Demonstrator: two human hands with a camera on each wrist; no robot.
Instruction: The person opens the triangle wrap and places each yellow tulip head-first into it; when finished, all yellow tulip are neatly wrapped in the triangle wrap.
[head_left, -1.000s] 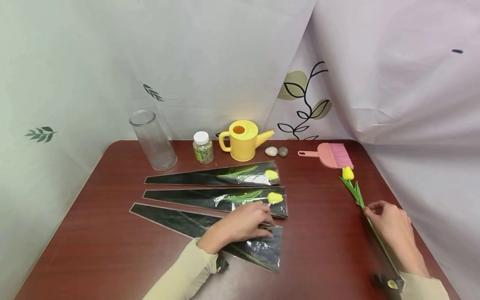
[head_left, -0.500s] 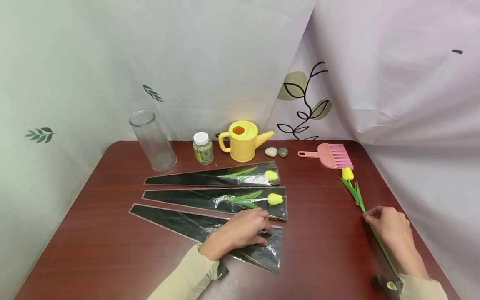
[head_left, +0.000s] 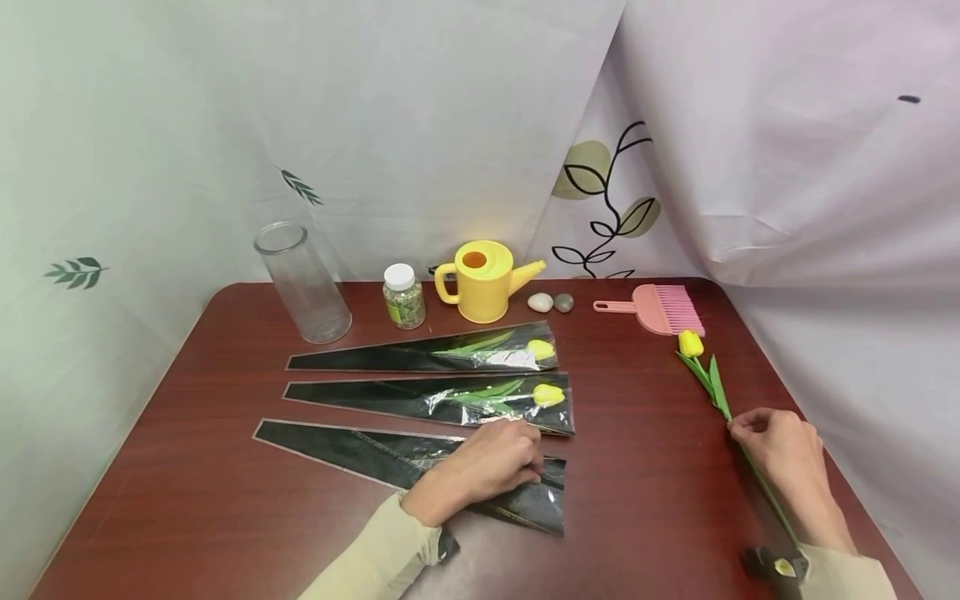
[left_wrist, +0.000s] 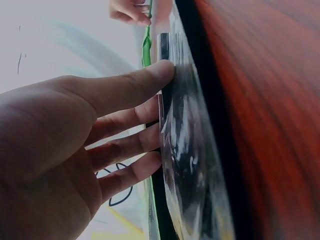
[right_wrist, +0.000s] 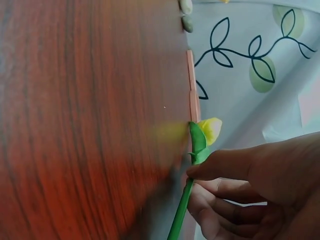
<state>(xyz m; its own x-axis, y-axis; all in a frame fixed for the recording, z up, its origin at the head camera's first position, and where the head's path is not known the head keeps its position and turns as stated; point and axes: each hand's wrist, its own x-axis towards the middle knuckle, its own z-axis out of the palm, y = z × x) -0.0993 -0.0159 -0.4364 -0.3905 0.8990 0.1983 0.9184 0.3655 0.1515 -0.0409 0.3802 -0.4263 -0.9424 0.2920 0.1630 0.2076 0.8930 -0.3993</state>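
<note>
On the dark red tabletop (head_left: 187, 467) I see my left hand (head_left: 480, 467) lying flat, fingers straight, on the nearest black-and-clear sleeve (head_left: 420, 471), while my right hand (head_left: 780, 462) pinches the green stem of the yellow tulip (head_left: 708, 379) near the tabletop's right edge, its bloom just beside the pink brush (head_left: 663, 308).
</note>
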